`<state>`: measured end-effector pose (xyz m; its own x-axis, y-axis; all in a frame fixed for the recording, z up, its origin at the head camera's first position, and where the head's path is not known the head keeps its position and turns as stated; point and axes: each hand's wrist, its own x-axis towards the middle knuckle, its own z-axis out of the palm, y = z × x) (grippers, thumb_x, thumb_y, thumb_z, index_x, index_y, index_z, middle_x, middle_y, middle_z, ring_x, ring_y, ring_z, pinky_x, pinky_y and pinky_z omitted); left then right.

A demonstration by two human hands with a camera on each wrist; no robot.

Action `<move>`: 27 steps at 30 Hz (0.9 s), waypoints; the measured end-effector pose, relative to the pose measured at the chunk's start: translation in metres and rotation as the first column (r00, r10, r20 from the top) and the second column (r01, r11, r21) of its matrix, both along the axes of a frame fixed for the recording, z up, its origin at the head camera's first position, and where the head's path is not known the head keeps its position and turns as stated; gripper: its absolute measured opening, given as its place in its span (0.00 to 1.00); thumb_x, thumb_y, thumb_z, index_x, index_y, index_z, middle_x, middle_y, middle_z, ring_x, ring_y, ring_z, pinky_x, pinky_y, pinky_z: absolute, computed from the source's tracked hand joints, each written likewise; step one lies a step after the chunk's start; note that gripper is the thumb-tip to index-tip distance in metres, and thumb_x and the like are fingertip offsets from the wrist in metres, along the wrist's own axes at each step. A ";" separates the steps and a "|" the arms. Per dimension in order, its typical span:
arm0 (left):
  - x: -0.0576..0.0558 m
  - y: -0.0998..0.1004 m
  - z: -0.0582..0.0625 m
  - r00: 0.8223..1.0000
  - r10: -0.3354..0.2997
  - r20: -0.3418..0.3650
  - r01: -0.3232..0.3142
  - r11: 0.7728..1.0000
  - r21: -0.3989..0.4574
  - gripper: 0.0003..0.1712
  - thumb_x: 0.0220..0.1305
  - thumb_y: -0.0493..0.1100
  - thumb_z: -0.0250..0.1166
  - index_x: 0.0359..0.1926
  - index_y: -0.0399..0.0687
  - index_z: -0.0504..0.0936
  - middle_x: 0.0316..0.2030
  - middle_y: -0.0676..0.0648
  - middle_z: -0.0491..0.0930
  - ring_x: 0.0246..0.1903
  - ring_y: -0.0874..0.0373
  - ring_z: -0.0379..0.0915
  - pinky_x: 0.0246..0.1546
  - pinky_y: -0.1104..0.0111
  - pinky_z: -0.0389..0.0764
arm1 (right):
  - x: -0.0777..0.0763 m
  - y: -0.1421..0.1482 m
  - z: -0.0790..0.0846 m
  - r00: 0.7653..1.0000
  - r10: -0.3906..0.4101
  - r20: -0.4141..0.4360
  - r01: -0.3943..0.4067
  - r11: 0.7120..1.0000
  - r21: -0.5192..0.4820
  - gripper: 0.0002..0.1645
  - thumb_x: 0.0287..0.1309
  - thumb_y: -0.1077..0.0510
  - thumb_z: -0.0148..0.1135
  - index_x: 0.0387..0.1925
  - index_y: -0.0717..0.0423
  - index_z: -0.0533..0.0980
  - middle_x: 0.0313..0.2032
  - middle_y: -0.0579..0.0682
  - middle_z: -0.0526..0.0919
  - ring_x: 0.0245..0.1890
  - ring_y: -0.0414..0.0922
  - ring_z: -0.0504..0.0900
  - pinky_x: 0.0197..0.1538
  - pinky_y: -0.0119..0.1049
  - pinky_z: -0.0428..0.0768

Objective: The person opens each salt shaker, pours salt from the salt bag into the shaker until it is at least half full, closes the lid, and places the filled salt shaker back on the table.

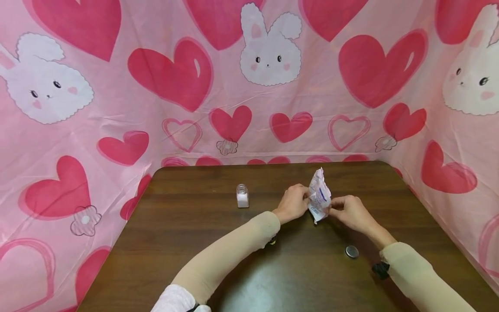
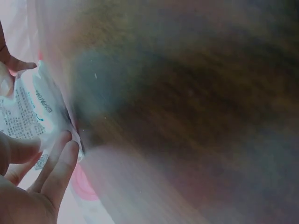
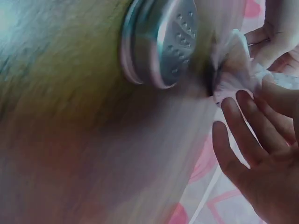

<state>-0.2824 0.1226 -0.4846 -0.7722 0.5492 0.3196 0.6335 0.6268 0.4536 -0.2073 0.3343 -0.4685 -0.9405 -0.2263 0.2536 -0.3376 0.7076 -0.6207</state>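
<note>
A white plastic packet (image 1: 319,195) with blue and dark print stands upright over the right half of the table, held between both hands. My left hand (image 1: 293,203) pinches its left side, thumb against the fingers. On the opposite side my right hand (image 1: 352,213) pinches the packet's edge. Rows of small print show on the packet (image 2: 39,105) in the left wrist view. A metal shaker lid (image 1: 351,251) with raised holes lies on the table, nearer than my right hand. To the left stands a small glass shaker jar (image 1: 242,198), uncapped and partly filled with white powder.
The dark brown wooden table (image 1: 187,225) has rounded far corners. Pink cloth (image 1: 273,99) printed with hearts and rabbits hangs behind it and along both sides.
</note>
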 end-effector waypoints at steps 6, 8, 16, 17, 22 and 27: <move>-0.001 0.001 0.000 1.000 -0.004 0.003 0.004 1.000 0.015 0.06 0.69 0.36 0.69 0.43 0.47 0.91 0.47 0.50 0.83 0.45 0.61 0.79 0.47 0.71 0.79 | 0.001 -0.003 0.006 0.998 0.062 0.006 -0.062 0.998 -0.023 0.08 0.65 0.69 0.69 0.45 0.67 0.87 0.39 0.56 0.88 0.25 0.38 0.75 0.26 0.33 0.74; 0.000 0.002 0.001 1.000 0.001 0.020 -0.002 1.000 0.010 0.07 0.70 0.37 0.69 0.46 0.48 0.91 0.50 0.50 0.80 0.43 0.60 0.79 0.47 0.71 0.80 | 0.000 -0.003 0.006 0.998 0.048 -0.034 -0.048 0.999 0.009 0.05 0.63 0.70 0.71 0.40 0.65 0.88 0.35 0.52 0.88 0.23 0.37 0.73 0.26 0.33 0.73; 0.000 0.001 0.006 1.000 -0.013 -0.006 0.013 1.000 -0.005 0.06 0.72 0.37 0.66 0.45 0.46 0.88 0.39 0.52 0.81 0.38 0.62 0.77 0.42 0.71 0.79 | -0.001 -0.002 0.003 0.987 -0.078 -0.137 0.081 0.997 0.015 0.04 0.56 0.66 0.78 0.35 0.60 0.89 0.29 0.48 0.89 0.18 0.35 0.74 0.22 0.33 0.74; 0.000 0.001 0.006 1.000 -0.020 -0.011 0.020 1.000 0.001 0.05 0.73 0.37 0.66 0.44 0.46 0.87 0.38 0.52 0.81 0.38 0.62 0.77 0.42 0.71 0.78 | 0.000 -0.002 0.003 0.984 -0.091 -0.154 0.094 0.996 0.014 0.04 0.56 0.66 0.78 0.34 0.60 0.89 0.28 0.47 0.88 0.18 0.35 0.74 0.22 0.33 0.74; 0.001 0.002 0.003 0.999 -0.049 -0.018 0.049 0.998 0.030 0.05 0.70 0.36 0.66 0.36 0.47 0.78 0.32 0.52 0.75 0.32 0.61 0.72 0.34 0.73 0.73 | 0.001 0.001 -0.001 0.962 -0.128 -0.243 0.134 0.991 0.008 0.03 0.55 0.67 0.78 0.31 0.61 0.88 0.22 0.46 0.86 0.16 0.34 0.73 0.19 0.32 0.73; 0.000 0.005 0.000 0.999 -0.044 -0.020 0.044 0.999 -0.003 0.02 0.71 0.38 0.67 0.39 0.47 0.81 0.36 0.53 0.74 0.35 0.63 0.71 0.36 0.74 0.72 | -0.001 0.005 -0.005 0.955 -0.136 -0.264 0.141 0.990 -0.001 0.05 0.53 0.71 0.75 0.34 0.65 0.87 0.28 0.53 0.89 0.22 0.42 0.82 0.24 0.35 0.79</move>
